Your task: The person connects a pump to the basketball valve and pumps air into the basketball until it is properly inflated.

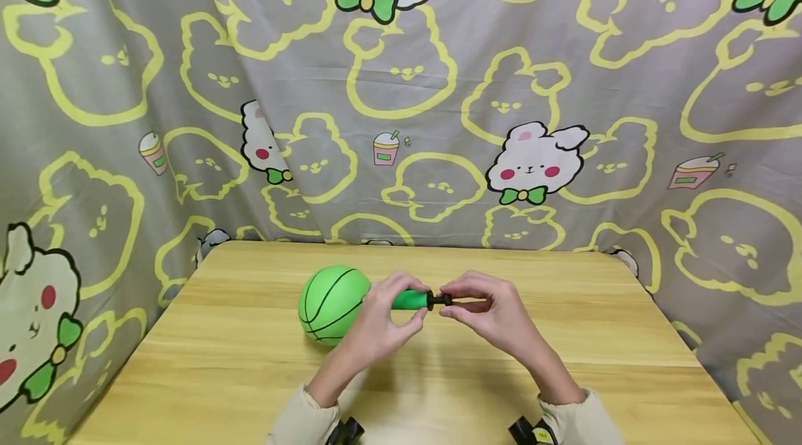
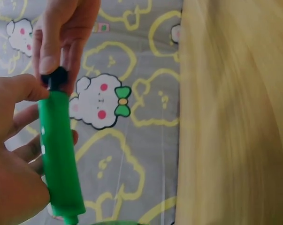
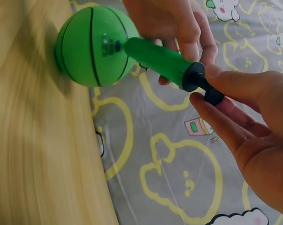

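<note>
A green hand pump (image 1: 410, 300) lies level between my hands, its black-outlined green ball (image 1: 332, 302) at the left end. My left hand (image 1: 382, 319) grips the pump's barrel, thumb and fingers round it, as the left wrist view also shows. At the other end my right hand (image 1: 491, 313) pinches the small black handle (image 3: 213, 95) between thumb and fingers. Only a short length of black rod shows between handle and barrel. In the right wrist view the pump's nozzle end (image 3: 127, 45) points at a clear, blue-tipped fitting (image 3: 109, 46) on the ball.
The ball rests on a light wood table (image 1: 250, 361). A grey curtain (image 1: 432, 131) with yellow outlines and white cartoon animals hangs behind the table and along its sides. Dark wrist devices (image 1: 532, 431) sit at both beige sleeves.
</note>
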Action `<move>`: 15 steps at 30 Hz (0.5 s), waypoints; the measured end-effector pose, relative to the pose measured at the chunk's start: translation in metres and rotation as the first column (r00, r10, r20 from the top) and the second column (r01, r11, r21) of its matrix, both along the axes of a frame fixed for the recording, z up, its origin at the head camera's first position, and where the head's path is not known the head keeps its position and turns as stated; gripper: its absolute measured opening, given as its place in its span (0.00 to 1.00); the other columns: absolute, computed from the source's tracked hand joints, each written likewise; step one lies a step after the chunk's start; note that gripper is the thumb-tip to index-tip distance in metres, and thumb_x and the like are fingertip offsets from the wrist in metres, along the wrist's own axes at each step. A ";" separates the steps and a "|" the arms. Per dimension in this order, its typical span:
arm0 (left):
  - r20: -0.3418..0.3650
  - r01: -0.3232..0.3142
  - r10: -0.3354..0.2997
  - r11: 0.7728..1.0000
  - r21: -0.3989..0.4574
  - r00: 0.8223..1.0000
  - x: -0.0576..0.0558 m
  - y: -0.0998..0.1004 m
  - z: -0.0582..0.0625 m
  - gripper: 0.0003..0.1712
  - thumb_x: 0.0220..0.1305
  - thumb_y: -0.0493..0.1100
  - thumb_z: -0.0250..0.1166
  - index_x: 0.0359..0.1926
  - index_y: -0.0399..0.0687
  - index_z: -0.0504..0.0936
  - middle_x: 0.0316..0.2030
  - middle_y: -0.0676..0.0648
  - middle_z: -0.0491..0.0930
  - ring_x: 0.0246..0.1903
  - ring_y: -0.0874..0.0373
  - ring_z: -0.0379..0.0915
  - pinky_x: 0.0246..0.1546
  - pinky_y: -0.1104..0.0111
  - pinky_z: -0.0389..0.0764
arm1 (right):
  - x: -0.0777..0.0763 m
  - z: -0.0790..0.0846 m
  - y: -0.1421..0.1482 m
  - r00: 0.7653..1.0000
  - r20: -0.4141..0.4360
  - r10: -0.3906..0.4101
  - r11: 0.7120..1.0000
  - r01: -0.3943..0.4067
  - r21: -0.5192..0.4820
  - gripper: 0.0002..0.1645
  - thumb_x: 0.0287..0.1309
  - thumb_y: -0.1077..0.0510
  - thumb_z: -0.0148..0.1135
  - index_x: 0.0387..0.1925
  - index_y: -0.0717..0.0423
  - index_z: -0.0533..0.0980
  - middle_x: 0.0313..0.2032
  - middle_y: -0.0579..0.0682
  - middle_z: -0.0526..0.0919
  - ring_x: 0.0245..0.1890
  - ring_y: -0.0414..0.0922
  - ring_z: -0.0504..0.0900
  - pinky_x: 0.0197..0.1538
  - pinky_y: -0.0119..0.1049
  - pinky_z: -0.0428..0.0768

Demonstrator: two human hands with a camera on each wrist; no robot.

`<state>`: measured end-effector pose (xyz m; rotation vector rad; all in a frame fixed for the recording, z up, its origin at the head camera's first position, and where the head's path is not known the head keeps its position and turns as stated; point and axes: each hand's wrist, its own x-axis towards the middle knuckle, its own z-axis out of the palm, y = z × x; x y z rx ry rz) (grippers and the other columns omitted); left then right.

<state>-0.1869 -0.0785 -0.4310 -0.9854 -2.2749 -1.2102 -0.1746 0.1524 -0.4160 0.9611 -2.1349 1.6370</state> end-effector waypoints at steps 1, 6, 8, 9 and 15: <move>0.009 -0.013 0.013 1.000 -0.023 1.000 0.000 -0.004 0.001 0.18 0.58 0.39 0.73 0.51 0.49 0.83 0.50 0.55 0.81 0.54 0.58 0.76 0.57 0.52 0.72 | -0.001 -0.001 0.000 1.000 0.006 -0.001 1.000 0.001 0.003 0.15 0.54 0.69 0.74 0.45 0.62 0.85 0.41 0.54 0.86 0.43 0.52 0.89 0.41 0.40 0.86; 0.006 -0.143 0.144 0.985 -0.097 0.989 -0.004 -0.040 0.008 0.23 0.59 0.45 0.76 0.56 0.51 0.83 0.58 0.51 0.78 0.62 0.52 0.71 0.63 0.44 0.67 | -0.008 -0.009 0.008 0.998 0.034 -0.044 0.999 0.043 0.031 0.14 0.55 0.68 0.74 0.45 0.60 0.85 0.42 0.53 0.87 0.42 0.52 0.89 0.41 0.38 0.85; -0.009 -0.205 0.206 0.971 -0.127 0.979 -0.006 -0.057 0.008 0.24 0.57 0.45 0.78 0.55 0.51 0.84 0.61 0.48 0.77 0.63 0.48 0.70 0.63 0.41 0.65 | -0.010 -0.012 0.014 0.997 0.032 -0.069 0.997 0.067 0.037 0.14 0.54 0.69 0.74 0.45 0.60 0.85 0.42 0.53 0.87 0.41 0.52 0.89 0.41 0.38 0.85; -0.013 -0.233 0.234 0.961 -0.150 0.972 -0.008 -0.066 0.006 0.25 0.57 0.46 0.78 0.55 0.52 0.84 0.62 0.47 0.76 0.64 0.46 0.69 0.62 0.39 0.64 | -0.012 -0.013 0.017 0.996 0.029 -0.080 0.996 0.079 0.042 0.15 0.54 0.70 0.74 0.44 0.60 0.85 0.42 0.53 0.87 0.41 0.52 0.89 0.41 0.38 0.85; 0.022 -0.284 0.304 0.912 -0.295 0.953 -0.015 -0.095 -0.008 0.40 0.51 0.56 0.81 0.65 0.58 0.78 0.71 0.38 0.65 0.69 0.35 0.60 0.54 0.34 0.65 | -0.019 -0.022 0.026 0.993 0.048 -0.107 0.992 0.103 0.073 0.15 0.55 0.70 0.73 0.46 0.61 0.84 0.43 0.54 0.87 0.43 0.51 0.89 0.43 0.37 0.85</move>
